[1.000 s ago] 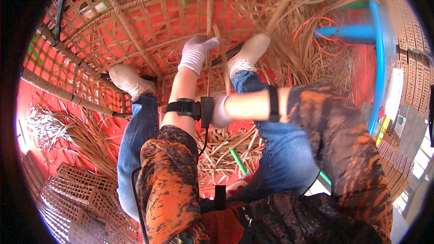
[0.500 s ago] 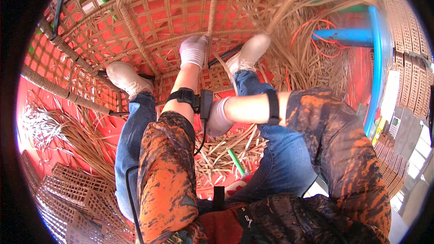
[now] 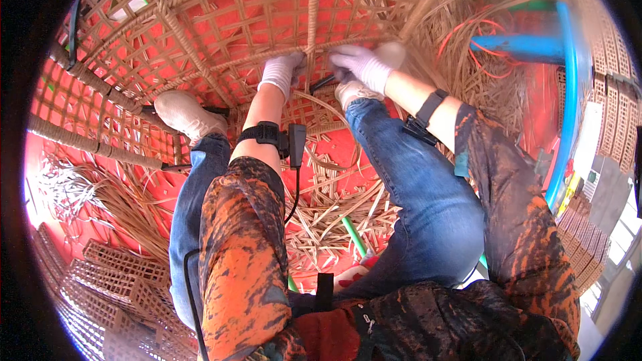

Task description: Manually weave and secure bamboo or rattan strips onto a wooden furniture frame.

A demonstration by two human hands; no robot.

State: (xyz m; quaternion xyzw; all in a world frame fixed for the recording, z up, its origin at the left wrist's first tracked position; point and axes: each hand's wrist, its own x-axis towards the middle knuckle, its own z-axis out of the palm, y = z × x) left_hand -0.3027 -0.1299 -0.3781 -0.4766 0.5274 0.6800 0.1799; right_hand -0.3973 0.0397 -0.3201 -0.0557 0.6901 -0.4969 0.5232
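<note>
Rattan lattice frame (image 3: 221,33) fills the picture from nine o'clock through twelve, its thick vertical rib (image 3: 313,7) running straight toward twelve. Left hand (image 3: 284,70), gloved, curls around the weave at the rib's foot. Right hand (image 3: 358,65) pinches a dark tool (image 3: 323,83) just beside it. Looks stiff, light, springy; best held at the crossings.

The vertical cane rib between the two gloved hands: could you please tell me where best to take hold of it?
Judging by its pose, grip the vertical cane rib on its bare stretch above the crossing, from the near side; left hand and right hand crowd the crossing below.
</note>
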